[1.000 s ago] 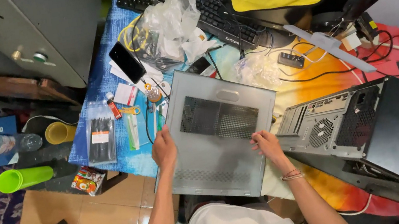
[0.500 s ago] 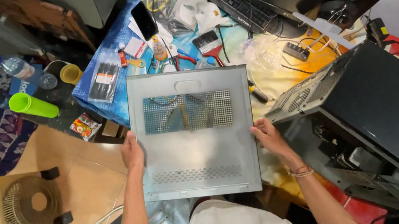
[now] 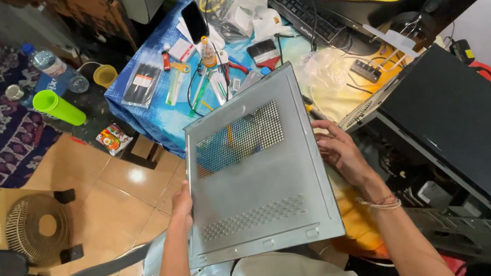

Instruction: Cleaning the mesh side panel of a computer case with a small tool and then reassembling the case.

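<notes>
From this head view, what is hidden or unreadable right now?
- Left hand: fingers hidden behind the grey side panel.
- Table under the panel: covered by it.
- Computer case interior: dark, cut off by the frame's right edge.
- Small tools: too small to identify.
</notes>
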